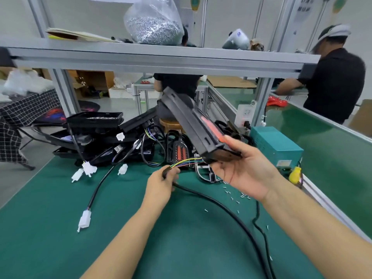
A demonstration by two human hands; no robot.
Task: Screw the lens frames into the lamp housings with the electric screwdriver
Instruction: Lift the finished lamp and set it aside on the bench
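Black plastic lamp housing (193, 125), red lens showing, is held raised at frame centre, gripped at its near end by the right hand (244, 170). Left hand (161, 184) pinches the housing's black cable (221, 208) where coloured wires emerge. Further housings (94, 135) lie piled at centre left on the green worktop (50, 228); loose screws (237, 196) are scattered below the right hand.

Lamp housing (193, 125) in right hand (245, 174)
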